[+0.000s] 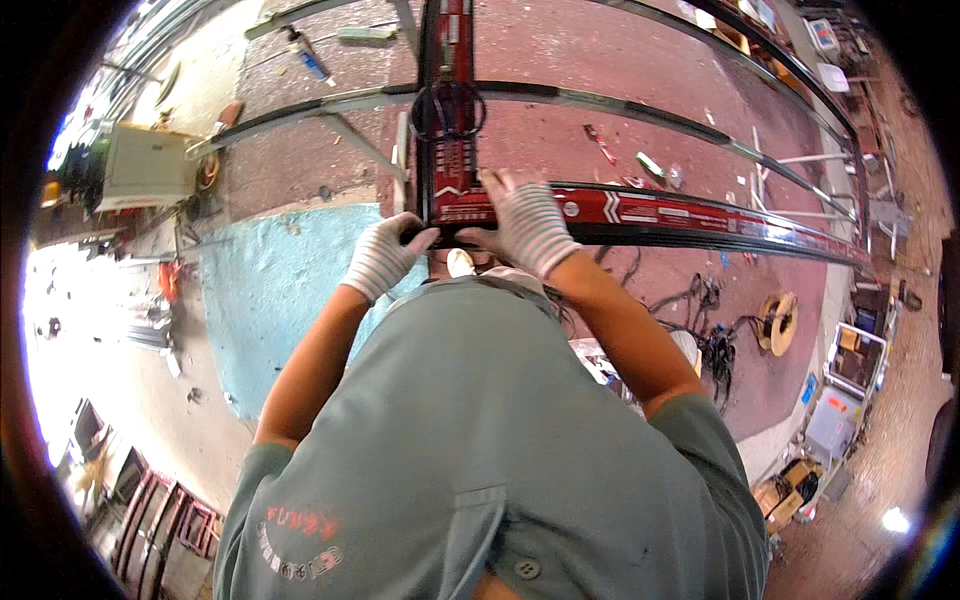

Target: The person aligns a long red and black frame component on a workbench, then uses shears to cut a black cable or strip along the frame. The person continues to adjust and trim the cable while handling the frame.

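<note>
A large dark metal frame [640,238] lies in front of me, its bars covered with red printed film [660,210]. Two of its bars meet at a corner close to my body. My left hand [385,256], in a striped glove, has its fingers curled and its thumb pressed at the outer edge of that corner. Just to the right, my right hand [530,222], gloved alike, spans the near bar, fingers over the red film and thumb at the dark near edge. Farther up the lengthwise bar lies a thin black loop [448,112].
Metal rails [600,100] run crosswise under the frame. A blue bottle [308,58] stands far left, near a pale cabinet [148,168]. Light blue sheeting [270,300] covers the floor at left. Tangled black strips [715,345] and a spool [778,322] lie at right.
</note>
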### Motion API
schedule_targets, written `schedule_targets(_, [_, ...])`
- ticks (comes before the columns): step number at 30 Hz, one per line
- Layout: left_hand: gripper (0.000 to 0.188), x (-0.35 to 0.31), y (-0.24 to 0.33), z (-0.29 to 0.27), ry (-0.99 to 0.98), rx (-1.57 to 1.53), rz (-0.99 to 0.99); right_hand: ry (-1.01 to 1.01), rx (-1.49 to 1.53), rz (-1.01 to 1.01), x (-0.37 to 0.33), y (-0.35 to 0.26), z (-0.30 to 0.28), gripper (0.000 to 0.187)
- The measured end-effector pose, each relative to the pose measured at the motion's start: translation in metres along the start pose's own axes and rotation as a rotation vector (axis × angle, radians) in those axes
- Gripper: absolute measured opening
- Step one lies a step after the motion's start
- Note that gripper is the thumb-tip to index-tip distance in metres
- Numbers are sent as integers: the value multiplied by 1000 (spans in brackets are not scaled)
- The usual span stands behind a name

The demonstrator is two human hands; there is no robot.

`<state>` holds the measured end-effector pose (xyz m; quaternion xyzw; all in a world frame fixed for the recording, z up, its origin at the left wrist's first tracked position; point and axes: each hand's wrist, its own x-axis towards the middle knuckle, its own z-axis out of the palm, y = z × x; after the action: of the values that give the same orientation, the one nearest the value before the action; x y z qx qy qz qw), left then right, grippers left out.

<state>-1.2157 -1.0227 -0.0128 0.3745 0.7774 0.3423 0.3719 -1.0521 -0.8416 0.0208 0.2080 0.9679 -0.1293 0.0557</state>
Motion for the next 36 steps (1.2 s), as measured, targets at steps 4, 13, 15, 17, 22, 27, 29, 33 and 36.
schedule_targets(4, [22, 3, -13, 9, 33, -75, 7, 82, 46, -15, 5, 0, 9, 93])
schedule_targets(13, [24, 1, 4, 9, 63, -42, -45, 195, 89, 61, 6, -6, 16, 96])
schedule_targets(15, [23, 1, 6, 8, 61, -12, -52, 196, 79, 85, 7, -11, 16, 98])
schedule_targets(17, [23, 2, 3, 10, 83, -17, -27, 218, 78, 75, 7, -10, 20, 98])
schedule_targets(22, [26, 0, 11, 8, 56, -5, -68, 245, 95, 15, 0, 0, 23, 88])
schedule_targets(27, [31, 0, 13, 8, 63, 15, -94, 125, -11, 44, -27, 48, 0, 87])
schedule_targets(29, [31, -2, 13, 9, 64, -10, -96, 160, -63, 25, -37, 72, 7, 87])
schedule_targets(33, [34, 0, 0, 12, 102, -3, -65, 187, 29, -11, -42, 86, 5, 85])
schedule_targets(36, [34, 1, 1, 13, 114, 25, -58, 214, 19, -45, -38, 83, 8, 87])
